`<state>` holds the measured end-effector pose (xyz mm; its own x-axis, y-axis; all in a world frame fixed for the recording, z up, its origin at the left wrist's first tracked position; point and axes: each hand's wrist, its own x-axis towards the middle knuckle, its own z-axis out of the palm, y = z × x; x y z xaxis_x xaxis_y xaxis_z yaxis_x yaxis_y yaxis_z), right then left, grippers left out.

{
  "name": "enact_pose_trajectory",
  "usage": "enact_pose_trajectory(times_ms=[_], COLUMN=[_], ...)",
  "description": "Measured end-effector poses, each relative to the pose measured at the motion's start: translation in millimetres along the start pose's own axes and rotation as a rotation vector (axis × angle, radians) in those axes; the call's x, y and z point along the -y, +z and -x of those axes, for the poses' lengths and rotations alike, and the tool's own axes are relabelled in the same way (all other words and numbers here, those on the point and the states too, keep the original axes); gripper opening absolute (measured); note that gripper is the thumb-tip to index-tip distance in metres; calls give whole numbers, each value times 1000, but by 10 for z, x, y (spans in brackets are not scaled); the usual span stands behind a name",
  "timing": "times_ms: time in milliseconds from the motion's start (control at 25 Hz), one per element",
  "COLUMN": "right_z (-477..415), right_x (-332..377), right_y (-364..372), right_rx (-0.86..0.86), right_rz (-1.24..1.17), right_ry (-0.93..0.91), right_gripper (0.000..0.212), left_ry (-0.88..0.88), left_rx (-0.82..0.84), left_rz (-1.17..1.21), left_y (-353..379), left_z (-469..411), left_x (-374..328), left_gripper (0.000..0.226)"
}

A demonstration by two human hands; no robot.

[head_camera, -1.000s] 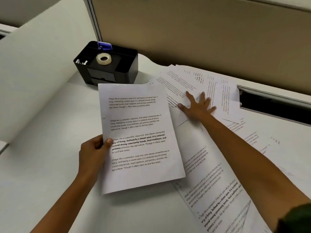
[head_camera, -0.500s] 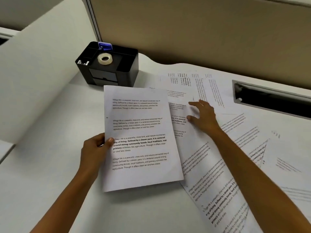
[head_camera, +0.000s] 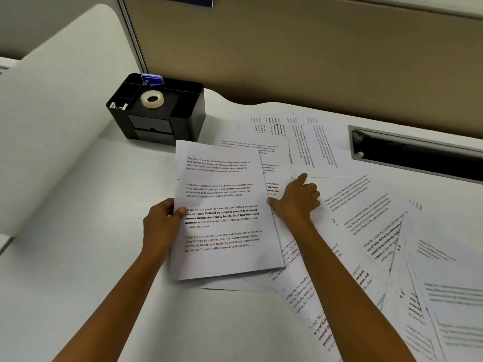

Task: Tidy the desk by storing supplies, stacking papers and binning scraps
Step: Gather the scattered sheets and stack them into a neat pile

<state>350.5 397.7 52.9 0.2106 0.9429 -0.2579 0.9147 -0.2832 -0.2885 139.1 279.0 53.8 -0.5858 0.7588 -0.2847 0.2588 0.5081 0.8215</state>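
My left hand (head_camera: 162,220) grips the left edge of a stack of printed papers (head_camera: 222,231), thumb on top, and holds it just above the white desk (head_camera: 78,270). My right hand (head_camera: 296,202) rests on a loose printed sheet (head_camera: 292,246) right beside the stack. Its fingers are bent down onto the paper and its thumb touches the stack's right edge. Several more loose sheets (head_camera: 366,231) lie overlapping across the right half of the desk.
A black desk organiser (head_camera: 188,118) stands at the back left, holding a roll of clear tape (head_camera: 153,99), a blue clip (head_camera: 152,79) and small metal clips. A dark cable slot (head_camera: 418,155) runs along the back right. Partition walls close the rear and left.
My right hand has pulled back from the far sheets, fingers going from spread flat to bent, and now sits against the stack's right edge. Loose sheets shifted with it. The left hand kept its grip.
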Motion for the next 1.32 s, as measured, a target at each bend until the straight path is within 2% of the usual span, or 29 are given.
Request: enact_pose_trajectory(times_ms=[80, 200, 280, 400, 520, 640, 840, 960, 1080, 1120, 1240, 1320], right_z=[-37, -81, -51, 73, 128, 189, 283, 379, 402, 383, 405, 469], right_x=[17, 27, -7, -68, -83, -5, 251, 485, 639, 649, 649, 676], right_y=[-35, -21, -2, -52, -80, 1, 86, 155, 215, 225, 238, 248], right_rx=[40, 113, 85, -32, -41, 17, -18, -15, 33, 42, 40, 43], right_rz=[-41, -223, -440, -732, -879, -722, -505, -256, -218, -220, -160, -109], right_ry=[-9, -64, -97, -37, 29, 44, 72, 179, 219, 225, 222, 218], right_gripper=[100, 90, 86, 70, 60, 50, 43, 59, 74, 74, 56, 55], left_ry=[35, 50, 33, -24, -46, -42, -28, -13, 1, 2, 6, 13], left_rx=[-8, -38, -60, -84, -71, -64, -67, -87, -92, -87, -85, -88], left_rz=[-57, -68, -50, 39, 89, 51, 3, -9, -26, -31, -23, -22], left_y=[18, 45, 48, 13, -31, -57, -32, -10, -4, -4, -7, -2], left_z=[3, -8, -9, -3, 10, 22, 42, 60, 71, 65, 56, 61], left_x=[-11, -39, -32, 39, 82, 58, 51, 54, 73, 80, 91, 83], left_gripper=[25, 25, 23, 18, 18, 22, 24, 23, 23, 23, 24, 25])
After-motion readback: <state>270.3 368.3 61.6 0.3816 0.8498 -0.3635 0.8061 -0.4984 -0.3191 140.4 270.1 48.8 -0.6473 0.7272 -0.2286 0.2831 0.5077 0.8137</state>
